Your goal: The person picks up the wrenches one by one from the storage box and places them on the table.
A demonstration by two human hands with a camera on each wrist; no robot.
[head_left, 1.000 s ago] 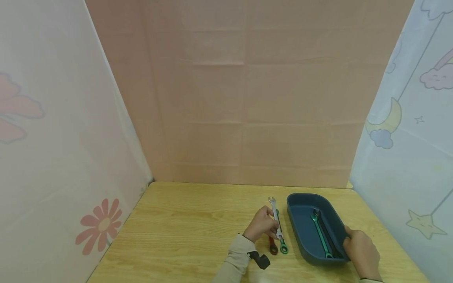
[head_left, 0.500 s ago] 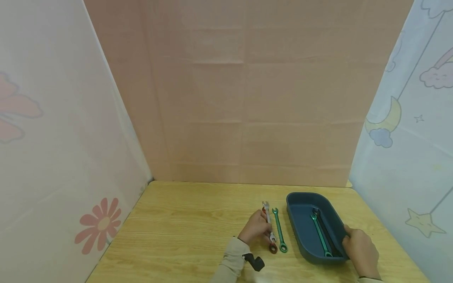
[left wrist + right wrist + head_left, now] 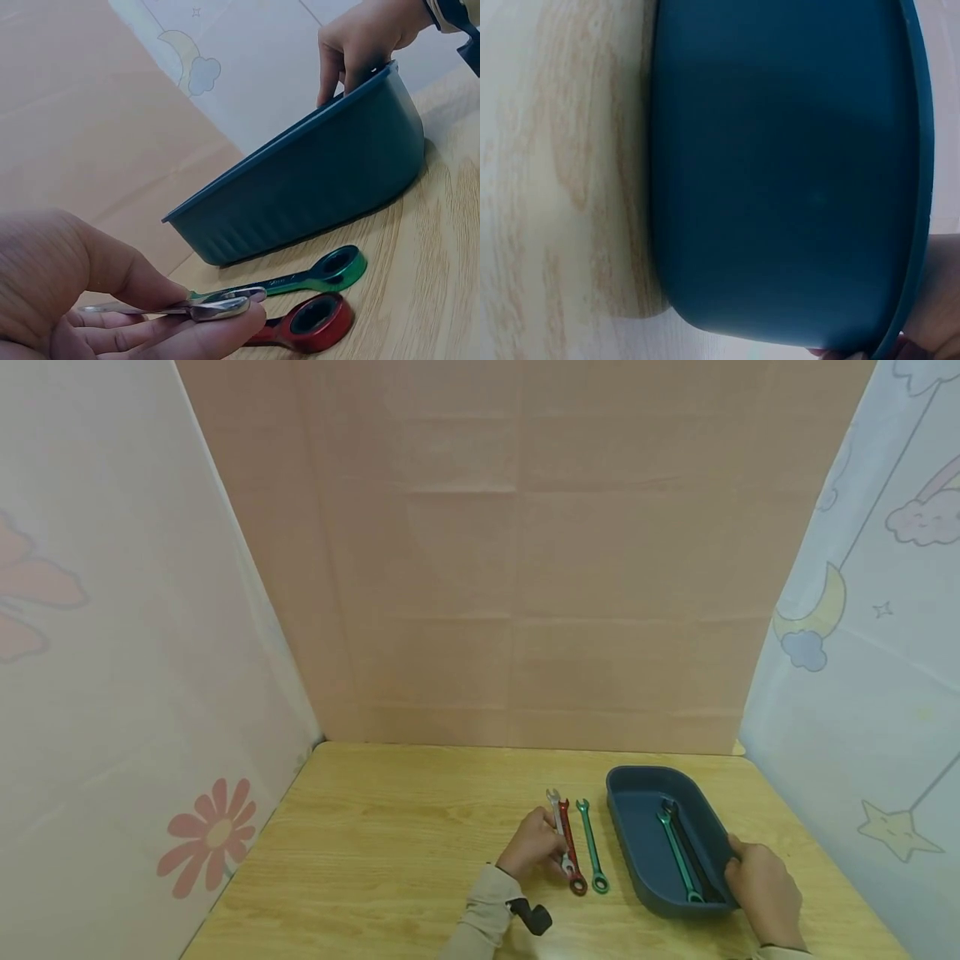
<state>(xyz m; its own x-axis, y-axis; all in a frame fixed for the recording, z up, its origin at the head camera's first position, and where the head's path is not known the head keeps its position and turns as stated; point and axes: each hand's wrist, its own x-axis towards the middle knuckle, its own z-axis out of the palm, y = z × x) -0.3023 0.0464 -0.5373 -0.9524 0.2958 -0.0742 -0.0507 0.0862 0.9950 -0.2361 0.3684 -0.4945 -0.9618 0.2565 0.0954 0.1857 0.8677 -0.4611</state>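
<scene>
My left hand [image 3: 534, 843] pinches a silver wrench [image 3: 221, 307] between thumb and fingers, just left of a red wrench [image 3: 572, 852]. In the left wrist view the silver wrench is above the table surface, its open end pointing outward. To the right of the red one lies a green wrench [image 3: 592, 847]. My right hand [image 3: 765, 893] grips the right rim of a dark blue tray [image 3: 637, 852], thumb over the edge. Inside the tray rest another green wrench [image 3: 681, 858] and a black wrench [image 3: 693, 856], side by side.
All of this is on a light wood table [image 3: 390, 827]. A brown paper-like sheet [image 3: 517, 568] rises behind it, and patterned cloth walls [image 3: 885, 693] flank both sides.
My left hand has moved left and slightly down with the silver wrench, from over the green wrench, past the red one, to its left. The right hand and tray stay put.
</scene>
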